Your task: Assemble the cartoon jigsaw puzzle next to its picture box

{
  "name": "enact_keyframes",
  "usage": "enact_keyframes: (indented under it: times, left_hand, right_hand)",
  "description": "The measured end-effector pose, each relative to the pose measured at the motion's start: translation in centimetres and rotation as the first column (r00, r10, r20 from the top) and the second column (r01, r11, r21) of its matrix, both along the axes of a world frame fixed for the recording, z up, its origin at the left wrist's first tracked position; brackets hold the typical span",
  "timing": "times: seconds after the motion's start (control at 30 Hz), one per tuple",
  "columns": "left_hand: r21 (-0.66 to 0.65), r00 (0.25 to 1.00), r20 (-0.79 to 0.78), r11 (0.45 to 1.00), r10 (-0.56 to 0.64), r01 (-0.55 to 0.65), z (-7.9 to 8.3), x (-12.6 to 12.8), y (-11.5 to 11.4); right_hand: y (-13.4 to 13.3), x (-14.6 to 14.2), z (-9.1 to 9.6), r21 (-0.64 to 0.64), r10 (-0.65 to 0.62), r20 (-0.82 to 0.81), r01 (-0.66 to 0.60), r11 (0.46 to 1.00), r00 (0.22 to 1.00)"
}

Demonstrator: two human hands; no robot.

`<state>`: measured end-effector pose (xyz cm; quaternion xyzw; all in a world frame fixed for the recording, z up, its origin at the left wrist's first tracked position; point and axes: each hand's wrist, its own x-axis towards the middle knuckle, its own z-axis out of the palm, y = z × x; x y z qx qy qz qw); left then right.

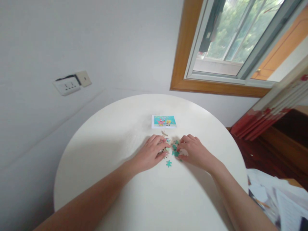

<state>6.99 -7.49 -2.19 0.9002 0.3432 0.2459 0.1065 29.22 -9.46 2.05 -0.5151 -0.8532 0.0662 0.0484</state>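
Observation:
Small jigsaw puzzle pieces (175,147), many of them teal, lie in a loose pile on the round white table (149,199). From the left, my left hand (154,150) curves around the pile, fingers apart and touching pieces at its edge. Opposite it, my right hand (190,149) rests with fingers bent and spread against the teal pieces. One teal puzzle piece (168,163) sits by itself, nearer to me. Behind the pile lies a small picture card (164,122) showing a pink and a yellow cartoon figure. My palms hide some of the pieces.
A white wall with a socket (67,86) rises at the left. A wood-framed window (222,86) is above the table's far right side. Red and white curtain (262,117) hangs at the right, and papers (276,195) are heaped below the table's right edge.

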Motion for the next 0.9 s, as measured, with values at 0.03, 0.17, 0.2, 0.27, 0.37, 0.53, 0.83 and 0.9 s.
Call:
enact_keyframes:
  times: [0.03, 0.17, 0.2, 0.27, 0.37, 0.53, 0.83, 0.9]
  left_hand:
    - [0.001, 1.000, 0.000, 1.000, -0.002, 0.002, 0.01, -0.01, -0.01]
    - [0.000, 1.000, -0.005, 1.000, -0.003, 0.003, 0.04, -0.03, -0.04]
    - [-0.001, 1.000, -0.005, 1.000, -0.002, 0.002, 0.05, -0.03, -0.04]
    - [0.001, 1.000, 0.001, 1.000, -0.001, 0.001, 0.05, -0.02, -0.03]
    - [0.002, 1.000, 0.009, 1.000, -0.005, 0.005, 0.00, -0.02, -0.02]
    - [-0.003, 1.000, 0.007, 1.000, -0.010, 0.010, -0.08, -0.03, -0.07]
    - [-0.011, 1.000, 0.018, 1.000, -0.008, 0.009, 0.26, 0.07, -0.21]
    - [-0.009, 1.000, 0.008, 1.000, -0.004, 0.004, 0.29, 0.12, -0.25]
  right_hand:
    - [0.04, -0.06, -0.02, -0.009, 0.002, 0.003, -0.002, 1.000, 1.000]
    - [0.13, -0.13, -0.01, -0.048, 0.009, -0.004, -0.009, 0.999, 1.000]
    - [0.13, -0.13, 0.00, -0.056, 0.009, -0.008, -0.010, 0.998, 1.000]
    - [0.12, -0.14, 0.04, -0.075, 0.009, -0.016, -0.010, 0.997, 1.000]
    - [0.11, -0.19, 0.07, -0.087, 0.005, -0.021, -0.007, 0.996, 1.000]
    - [0.11, -0.14, 0.20, -0.070, -0.041, 0.021, 0.042, 0.997, 0.999]
    - [0.08, -0.08, 0.45, -0.007, 0.074, 0.088, -0.074, 0.997, 0.993]
    - [0.27, -0.12, 0.19, -0.002, 0.081, 0.077, -0.081, 0.997, 0.994]
